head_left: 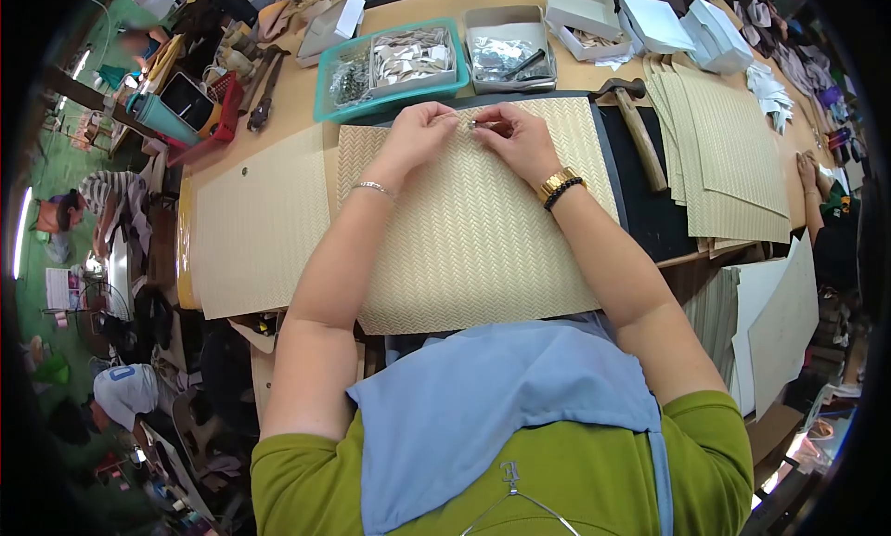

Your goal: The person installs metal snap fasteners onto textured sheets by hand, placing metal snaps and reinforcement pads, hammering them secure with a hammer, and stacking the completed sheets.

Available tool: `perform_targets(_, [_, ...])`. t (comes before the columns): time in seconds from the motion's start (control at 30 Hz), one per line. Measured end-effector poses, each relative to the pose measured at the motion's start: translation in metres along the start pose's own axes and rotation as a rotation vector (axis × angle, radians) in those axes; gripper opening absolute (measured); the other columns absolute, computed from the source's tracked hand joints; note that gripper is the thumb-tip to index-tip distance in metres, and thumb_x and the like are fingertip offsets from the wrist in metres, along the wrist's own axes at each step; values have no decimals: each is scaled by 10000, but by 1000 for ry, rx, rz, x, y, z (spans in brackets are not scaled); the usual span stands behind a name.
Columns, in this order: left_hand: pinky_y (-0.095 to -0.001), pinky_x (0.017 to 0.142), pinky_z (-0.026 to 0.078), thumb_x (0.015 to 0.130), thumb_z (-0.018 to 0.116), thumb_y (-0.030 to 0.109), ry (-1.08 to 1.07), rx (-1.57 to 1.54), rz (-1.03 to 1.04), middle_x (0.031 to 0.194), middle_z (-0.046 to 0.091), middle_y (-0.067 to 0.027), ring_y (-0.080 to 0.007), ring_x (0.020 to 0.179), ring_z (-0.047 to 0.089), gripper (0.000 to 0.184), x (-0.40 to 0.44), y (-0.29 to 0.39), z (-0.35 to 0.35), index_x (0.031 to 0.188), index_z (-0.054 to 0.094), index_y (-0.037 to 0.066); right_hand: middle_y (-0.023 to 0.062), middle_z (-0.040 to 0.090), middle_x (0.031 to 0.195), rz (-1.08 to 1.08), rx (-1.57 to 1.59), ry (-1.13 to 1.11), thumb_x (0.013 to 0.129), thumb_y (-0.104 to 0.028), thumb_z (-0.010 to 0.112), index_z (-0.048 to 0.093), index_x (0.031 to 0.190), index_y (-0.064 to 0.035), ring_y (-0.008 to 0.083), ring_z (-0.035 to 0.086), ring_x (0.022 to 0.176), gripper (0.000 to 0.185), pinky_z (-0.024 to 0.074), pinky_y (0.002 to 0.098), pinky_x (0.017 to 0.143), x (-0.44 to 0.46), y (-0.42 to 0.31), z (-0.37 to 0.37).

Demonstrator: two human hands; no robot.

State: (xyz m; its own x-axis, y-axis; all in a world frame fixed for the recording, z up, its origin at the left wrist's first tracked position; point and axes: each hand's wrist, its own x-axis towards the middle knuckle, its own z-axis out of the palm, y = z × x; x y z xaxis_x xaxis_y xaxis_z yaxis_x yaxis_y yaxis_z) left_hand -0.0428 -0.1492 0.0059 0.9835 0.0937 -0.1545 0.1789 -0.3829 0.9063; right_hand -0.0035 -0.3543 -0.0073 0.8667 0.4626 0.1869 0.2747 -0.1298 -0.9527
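Note:
A cream sheet with a herringbone weave (pixel 473 239) lies in front of me on the table, under both forearms. My left hand (pixel 425 135) is closed in a pinch over its far edge; what its fingertips hold, if anything, is too small to make out. Close beside it, my right hand (pixel 520 142) pinches a small shiny metal piece (pixel 473 124) between thumb and forefinger. Just beyond the hands are a teal tray (pixel 325 95) of small metal parts and pale pieces, and a grey box (pixel 509 86) holding clear plastic packets and a black tool.
A hammer (pixel 640 132) lies right of the sheet, before a stack of similar woven sheets (pixel 729 155). Another pale sheet (pixel 264 220) lies at left. Pliers (pixel 266 90) and a red basket (pixel 209 142) are farther left. Another person's hand (pixel 807 172) rests at the right table edge.

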Motion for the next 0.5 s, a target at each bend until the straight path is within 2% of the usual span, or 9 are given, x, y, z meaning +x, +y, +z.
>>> perform_targets(0.2, [-195,691,450,932,682,168,8,-65,-6,888,649,44,-24,781,534,217,6,-6,1,1072,674,3,100,737,909,-18,-123,-18,856,-160,756,718,974,-51,167,711,787,165,556,288,725,-3,-6,2])
perform_targets(0.5, [-204,709,464,929,681,160,72,43,15,899,675,22,-27,790,545,216,-4,4,4,1049,700,-17,116,685,824,-341,-459,70,829,-212,744,738,936,-118,296,658,748,143,542,379,691,-2,0,12])
